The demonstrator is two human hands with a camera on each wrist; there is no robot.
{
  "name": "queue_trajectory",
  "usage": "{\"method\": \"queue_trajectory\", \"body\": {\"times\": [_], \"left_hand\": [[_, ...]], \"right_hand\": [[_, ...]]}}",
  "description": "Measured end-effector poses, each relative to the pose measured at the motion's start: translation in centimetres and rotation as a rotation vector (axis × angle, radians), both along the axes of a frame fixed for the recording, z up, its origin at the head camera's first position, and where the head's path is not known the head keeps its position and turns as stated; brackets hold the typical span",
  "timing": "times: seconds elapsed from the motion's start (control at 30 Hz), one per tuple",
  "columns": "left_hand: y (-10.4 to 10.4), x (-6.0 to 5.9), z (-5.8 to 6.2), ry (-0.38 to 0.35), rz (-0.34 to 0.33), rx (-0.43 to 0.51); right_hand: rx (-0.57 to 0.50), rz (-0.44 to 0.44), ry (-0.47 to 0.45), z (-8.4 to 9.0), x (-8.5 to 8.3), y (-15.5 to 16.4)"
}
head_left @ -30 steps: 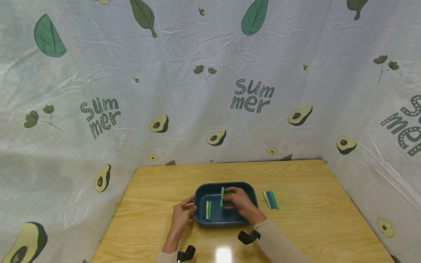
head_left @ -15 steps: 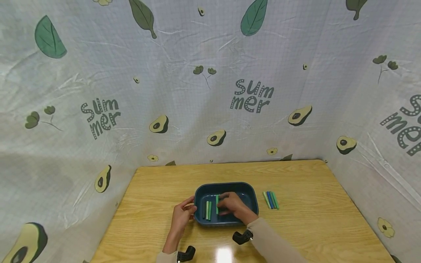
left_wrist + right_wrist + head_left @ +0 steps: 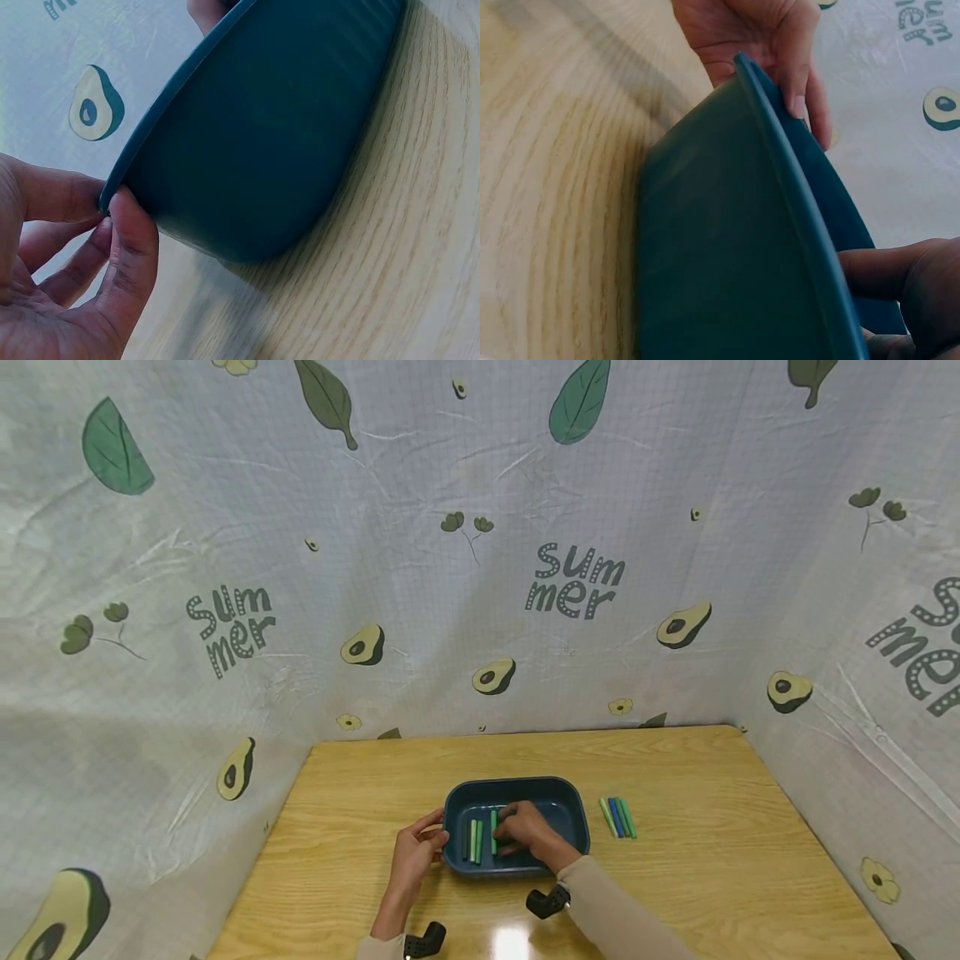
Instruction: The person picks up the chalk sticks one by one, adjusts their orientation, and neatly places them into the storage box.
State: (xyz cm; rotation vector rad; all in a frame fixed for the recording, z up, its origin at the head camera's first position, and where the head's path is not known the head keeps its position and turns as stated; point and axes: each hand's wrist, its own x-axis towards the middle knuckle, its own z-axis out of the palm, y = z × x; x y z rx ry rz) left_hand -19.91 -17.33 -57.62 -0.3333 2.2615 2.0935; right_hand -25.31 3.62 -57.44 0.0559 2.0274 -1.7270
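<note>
Right hand (image 3: 529, 835) holds a green stick in the tray; left hand (image 3: 417, 852) grips the rim.

I see the short green plastic stick (image 3: 493, 832) pinched in my right fingers, low inside the dark blue oval plastic tray (image 3: 517, 788), just right of two green sticks (image 3: 475, 841) lying on its floor. My left thumb and fingers clasp the tray's left rim. Four more green and blue sticks (image 3: 618, 817) lie on the wooden table (image 3: 697, 852), right of the tray.

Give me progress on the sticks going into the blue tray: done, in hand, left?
Done: two green sticks lie side by side in the blue tray. In hand: the right hand holds a third green stick low inside the tray, beside those two, while the left hand grips the tray's left rim. Left: a small row of green and blue sticks on the table, right of the tray.
</note>
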Motion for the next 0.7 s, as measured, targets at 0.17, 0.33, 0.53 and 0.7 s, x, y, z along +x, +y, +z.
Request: {"method": "queue_trajectory", "body": {"times": [0.17,0.33,0.53,0.7], "left_hand": [[0.1,0.3,0.6,-0.005,-0.001,0.009],[0.5,0.9,2.4,-0.002,-0.012,0.019],[0.2,0.4,1.2,-0.003,-0.009,0.027],[0.0,0.1,0.2,-0.001,0.007,0.016]], "right_hand": [[0.009,0.004,-0.003,0.2,0.2,-0.2],[0.023,0.006,-0.001,0.0,0.3,-0.4],[0.062,-0.006,0.006,-0.1,0.3,-0.5],[0.091,-0.001,0.053,0.7,0.4,-0.3]]}}
